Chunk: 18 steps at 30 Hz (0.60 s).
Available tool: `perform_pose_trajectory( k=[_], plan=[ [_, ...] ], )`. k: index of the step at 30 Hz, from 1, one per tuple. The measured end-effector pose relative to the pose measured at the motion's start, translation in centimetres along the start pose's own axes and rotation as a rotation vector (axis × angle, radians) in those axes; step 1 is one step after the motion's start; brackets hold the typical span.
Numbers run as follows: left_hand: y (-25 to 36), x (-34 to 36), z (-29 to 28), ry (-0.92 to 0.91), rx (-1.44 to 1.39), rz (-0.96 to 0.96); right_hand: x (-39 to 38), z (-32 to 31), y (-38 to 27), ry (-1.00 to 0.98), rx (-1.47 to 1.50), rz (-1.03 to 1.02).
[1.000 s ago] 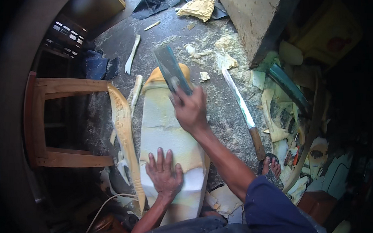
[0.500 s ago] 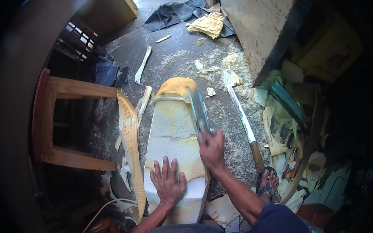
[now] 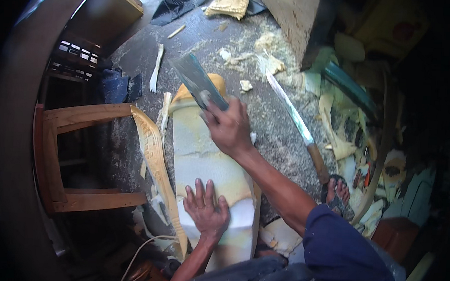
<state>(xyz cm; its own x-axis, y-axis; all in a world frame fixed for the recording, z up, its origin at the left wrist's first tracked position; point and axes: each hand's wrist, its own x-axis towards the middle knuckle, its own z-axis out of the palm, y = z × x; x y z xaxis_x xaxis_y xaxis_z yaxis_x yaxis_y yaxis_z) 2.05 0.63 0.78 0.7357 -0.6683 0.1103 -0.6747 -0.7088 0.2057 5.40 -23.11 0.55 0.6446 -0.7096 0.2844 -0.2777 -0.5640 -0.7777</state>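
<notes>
A long foam seat pad [image 3: 199, 139], white with yellowish patches and a raised orange-yellow far end, lies lengthwise in front of me. My left hand [image 3: 208, 211] rests flat on its near part, fingers spread. Over the far end, my right hand [image 3: 231, 125] grips what looks like a sanding block [image 3: 200, 80], a flat, dark grey-green rectangular slab. It is tilted to the far left and slightly blurred. Whether its underside touches the foam, I cannot tell.
A long knife [image 3: 293, 108] with a wooden handle lies on the dusty floor to the right. At left are a wooden frame [image 3: 89, 202] and a curved yellow foam strip [image 3: 153, 152]. Foam scraps [image 3: 341, 146] are heaped at right, near a sandalled foot [image 3: 338, 189].
My right hand has moved left and away from me, swinging the sanding block from the pad's right edge across its far end. My left hand stays on the pad. The view has shifted slightly.
</notes>
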Motion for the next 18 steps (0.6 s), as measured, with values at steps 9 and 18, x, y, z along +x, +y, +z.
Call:
perform_pose_trajectory(
  k=[9, 18],
  plan=[
    [-0.3, -1.0, 0.0, -0.139, 0.043, -0.091, 2.8, 0.9, -0.1, 0.109, 0.035, -0.049],
    [0.0, -0.6, 0.1, -0.116, -0.010, -0.103, 2.8, 0.9, -0.1, 0.043, 0.077, -0.100]
  ],
)
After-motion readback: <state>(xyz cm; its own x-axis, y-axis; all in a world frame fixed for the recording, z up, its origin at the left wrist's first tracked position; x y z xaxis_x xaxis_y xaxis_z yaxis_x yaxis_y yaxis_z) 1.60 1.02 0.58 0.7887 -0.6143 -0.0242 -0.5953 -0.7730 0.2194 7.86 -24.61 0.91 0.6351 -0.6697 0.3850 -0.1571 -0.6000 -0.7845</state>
